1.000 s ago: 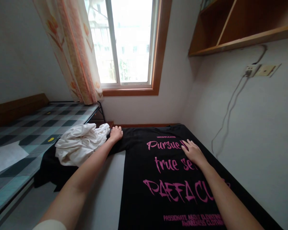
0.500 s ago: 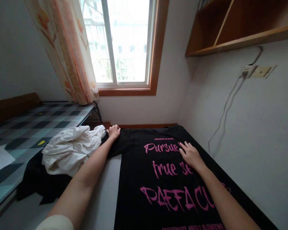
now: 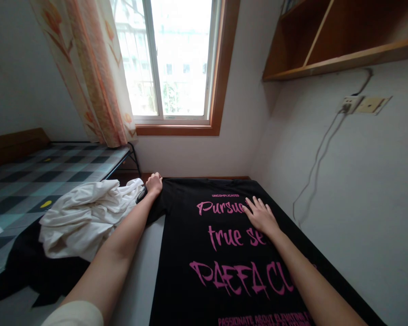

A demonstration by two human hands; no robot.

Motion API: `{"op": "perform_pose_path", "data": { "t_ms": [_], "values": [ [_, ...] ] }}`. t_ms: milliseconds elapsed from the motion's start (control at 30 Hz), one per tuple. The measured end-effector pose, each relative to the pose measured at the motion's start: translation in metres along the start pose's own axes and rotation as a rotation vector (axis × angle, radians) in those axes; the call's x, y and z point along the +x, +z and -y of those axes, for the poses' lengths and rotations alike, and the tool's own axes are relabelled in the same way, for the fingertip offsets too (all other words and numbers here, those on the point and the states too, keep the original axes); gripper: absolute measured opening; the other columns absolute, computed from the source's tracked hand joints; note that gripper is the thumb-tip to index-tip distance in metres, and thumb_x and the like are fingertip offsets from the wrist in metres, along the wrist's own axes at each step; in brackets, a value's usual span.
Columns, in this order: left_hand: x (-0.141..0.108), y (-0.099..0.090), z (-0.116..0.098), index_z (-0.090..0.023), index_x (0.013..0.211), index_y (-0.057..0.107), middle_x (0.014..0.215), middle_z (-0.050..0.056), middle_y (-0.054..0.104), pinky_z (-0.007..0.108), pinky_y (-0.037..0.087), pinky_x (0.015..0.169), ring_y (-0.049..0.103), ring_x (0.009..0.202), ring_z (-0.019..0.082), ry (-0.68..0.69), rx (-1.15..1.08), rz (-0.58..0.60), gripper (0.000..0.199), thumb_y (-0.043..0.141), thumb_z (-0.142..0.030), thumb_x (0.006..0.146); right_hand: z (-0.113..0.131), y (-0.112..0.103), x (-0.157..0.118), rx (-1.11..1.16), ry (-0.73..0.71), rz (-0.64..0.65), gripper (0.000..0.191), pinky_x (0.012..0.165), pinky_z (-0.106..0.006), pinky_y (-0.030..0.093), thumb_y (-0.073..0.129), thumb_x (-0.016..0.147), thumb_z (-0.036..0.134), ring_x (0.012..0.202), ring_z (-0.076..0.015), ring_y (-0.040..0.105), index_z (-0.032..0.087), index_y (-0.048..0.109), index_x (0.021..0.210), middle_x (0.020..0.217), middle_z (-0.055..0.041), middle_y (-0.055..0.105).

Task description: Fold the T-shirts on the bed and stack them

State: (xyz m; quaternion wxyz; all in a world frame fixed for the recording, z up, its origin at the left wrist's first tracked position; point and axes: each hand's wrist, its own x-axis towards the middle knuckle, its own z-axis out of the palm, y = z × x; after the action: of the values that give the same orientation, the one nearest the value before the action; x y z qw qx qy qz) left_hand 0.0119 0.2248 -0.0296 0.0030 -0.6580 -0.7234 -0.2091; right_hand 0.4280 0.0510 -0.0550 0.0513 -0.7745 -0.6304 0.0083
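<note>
A black T-shirt [image 3: 187, 235] with pink lettering lies spread flat on a pale tabletop [image 3: 136, 271]. At its far left shoulder, by the sleeve, my left hand [image 3: 154, 184] is closed with curled fingers on the black cloth. My right hand [image 3: 261, 216] rests flat on the upper right of the print, fingers spread, covering part of the words. Beside my left forearm is a crumpled white garment [image 3: 85, 217], heaped over more black cloth [image 3: 23, 262].
A bed with a checked cover [image 3: 71, 165] stands at the left, under a flowered curtain [image 3: 88, 72]. Behind the table is a window [image 3: 183, 68]. A wooden shelf [image 3: 343, 59] hangs on the right wall above a socket [image 3: 352, 104] with a dangling cable [image 3: 314, 167].
The view has shifted slightly, so the shirt and both hands appear a little further left. The shirt's far edge looks straighter. My left hand still grips the cloth; my right hand still lies flat.
</note>
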Motion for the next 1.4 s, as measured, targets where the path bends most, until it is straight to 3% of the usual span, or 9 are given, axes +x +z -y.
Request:
{"op": "perform_pose_path", "data": {
  "t_ms": [267, 367, 467, 633, 800, 933, 1100, 1233, 1400],
  "values": [
    [0.006, 0.002, -0.001, -0.016, 0.102, 0.064, 0.114, 0.015, 0.061, 0.039, 0.040, 0.091, 0.054, 0.110, 0.028, 0.120, 0.046, -0.044, 0.019, 0.051, -0.026, 0.094, 0.010, -0.003, 0.013, 0.010, 0.024, 0.013, 0.065, 0.120, -0.047, 0.016, 0.028, 0.099, 0.056, 0.149, -0.0266, 0.019, 0.023, 0.033, 0.154, 0.162, -0.0112, 0.024],
    [-0.007, 0.002, -0.011, -0.019, 0.103, 0.066, 0.113, 0.014, 0.061, 0.044, 0.040, 0.094, 0.054, 0.113, 0.031, 0.246, 0.085, -0.082, 0.025, 0.045, -0.030, 0.096, 0.010, -0.003, 0.012, 0.015, 0.023, 0.005, 0.064, 0.120, -0.046, 0.017, 0.030, 0.099, 0.054, 0.149, -0.0270, 0.022, 0.022, 0.034, 0.154, 0.161, -0.0117, 0.026],
    [-0.024, 0.001, -0.018, -0.019, 0.106, 0.066, 0.114, 0.013, 0.061, 0.043, 0.043, 0.095, 0.057, 0.111, 0.029, 0.261, 0.016, -0.054, 0.032, 0.040, -0.035, 0.098, 0.009, -0.001, 0.010, 0.030, 0.015, -0.027, 0.062, 0.119, -0.047, 0.019, 0.032, 0.099, 0.052, 0.148, -0.0281, 0.024, 0.021, 0.038, 0.152, 0.160, -0.0129, 0.029],
    [-0.055, -0.004, 0.007, -0.009, 0.132, 0.054, 0.135, 0.020, 0.053, 0.036, 0.040, 0.106, 0.054, 0.126, 0.028, 0.251, -0.076, 0.084, 0.050, 0.040, -0.043, 0.098, 0.006, 0.000, 0.003, 0.067, -0.042, -0.160, 0.054, 0.116, -0.044, 0.028, 0.032, 0.100, 0.039, 0.142, -0.0281, 0.037, 0.013, 0.052, 0.143, 0.150, -0.0172, 0.046],
    [-0.097, -0.024, 0.042, -0.006, 0.133, 0.053, 0.139, 0.021, 0.054, 0.039, 0.037, 0.111, 0.049, 0.132, 0.029, 0.325, -0.001, 0.096, 0.053, 0.039, -0.043, 0.097, 0.004, 0.002, -0.010, 0.076, -0.128, -0.283, 0.047, 0.113, -0.046, 0.032, 0.035, 0.099, 0.033, 0.134, -0.0266, 0.048, 0.013, 0.063, 0.132, 0.139, -0.0150, 0.058],
    [-0.139, -0.048, 0.048, -0.009, 0.128, 0.059, 0.133, 0.018, 0.060, 0.041, 0.036, 0.113, 0.048, 0.133, 0.028, 0.495, 0.078, 0.022, 0.042, 0.038, -0.025, 0.095, 0.005, 0.002, -0.018, 0.056, -0.150, -0.273, 0.047, 0.113, -0.046, 0.032, 0.034, 0.098, 0.032, 0.131, -0.0271, 0.051, 0.012, 0.066, 0.125, 0.136, -0.0152, 0.060],
    [-0.170, -0.083, 0.059, -0.019, 0.103, 0.071, 0.150, 0.014, 0.046, 0.059, 0.018, 0.117, 0.021, 0.147, 0.037, 0.396, 0.268, -0.129, 0.026, 0.056, -0.025, 0.083, 0.012, -0.005, -0.024, 0.029, -0.195, -0.335, 0.044, 0.113, -0.047, 0.028, 0.034, 0.096, 0.030, 0.122, -0.0266, 0.055, 0.015, 0.071, 0.114, 0.126, -0.0132, 0.067],
    [-0.171, -0.104, 0.074, -0.024, 0.098, 0.070, 0.149, 0.013, 0.045, 0.062, 0.022, 0.112, 0.022, 0.144, 0.042, 0.251, 0.295, -0.133, 0.022, 0.063, -0.032, 0.079, 0.043, -0.016, -0.025, 0.049, -0.301, -0.380, 0.040, 0.109, -0.045, 0.031, 0.039, 0.095, 0.028, 0.116, -0.0285, 0.053, 0.015, 0.073, 0.109, 0.120, -0.0144, 0.067],
    [-0.159, -0.114, 0.081, -0.019, 0.107, 0.066, 0.116, 0.018, 0.063, 0.051, 0.040, 0.095, 0.053, 0.115, 0.037, 0.178, 0.382, -0.071, 0.028, 0.053, -0.019, 0.082, 0.148, -0.022, -0.037, 0.166, -0.660, -0.364, 0.032, 0.104, -0.041, 0.035, 0.044, 0.095, 0.025, 0.113, -0.0259, 0.053, 0.017, 0.073, 0.109, 0.119, -0.0122, 0.066]
  ]
}}
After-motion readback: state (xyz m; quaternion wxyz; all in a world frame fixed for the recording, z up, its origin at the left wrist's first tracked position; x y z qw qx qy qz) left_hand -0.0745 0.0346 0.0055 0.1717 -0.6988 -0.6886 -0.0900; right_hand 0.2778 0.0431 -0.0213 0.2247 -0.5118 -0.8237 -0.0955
